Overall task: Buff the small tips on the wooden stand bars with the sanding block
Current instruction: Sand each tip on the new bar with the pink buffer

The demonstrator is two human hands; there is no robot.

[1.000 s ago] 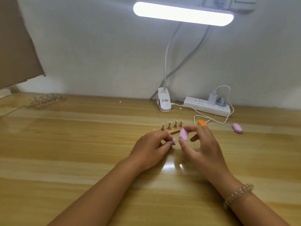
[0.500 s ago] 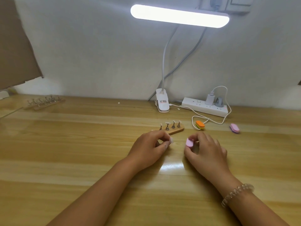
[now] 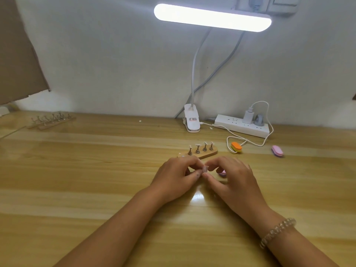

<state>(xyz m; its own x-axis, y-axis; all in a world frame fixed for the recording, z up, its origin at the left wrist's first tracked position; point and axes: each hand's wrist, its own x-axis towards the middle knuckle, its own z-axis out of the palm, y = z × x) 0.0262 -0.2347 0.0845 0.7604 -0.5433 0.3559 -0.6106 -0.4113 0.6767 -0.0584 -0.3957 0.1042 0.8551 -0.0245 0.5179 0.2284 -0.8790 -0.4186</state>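
A wooden stand bar (image 3: 207, 155) lies on the table just beyond my hands, with several small metal holders carrying pale tips (image 3: 197, 145). My left hand (image 3: 176, 179) and my right hand (image 3: 236, 181) meet fingertip to fingertip in front of it. Between them is one small clear tip (image 3: 205, 168), pinched by the thumb and forefinger of each hand. The pink sanding block (image 3: 222, 173) lies on the table behind my right fingers, partly hidden by them.
An orange sanding block (image 3: 236, 147) and another pink one (image 3: 277, 150) lie to the right. A power strip (image 3: 237, 128) with a white cable and a lamp clamp (image 3: 191, 121) stand at the back wall. More stand bars (image 3: 52, 120) lie far left.
My right hand has let go of the pink sanding block, which now lies on the table, and has moved left to meet my left hand at the small tip.
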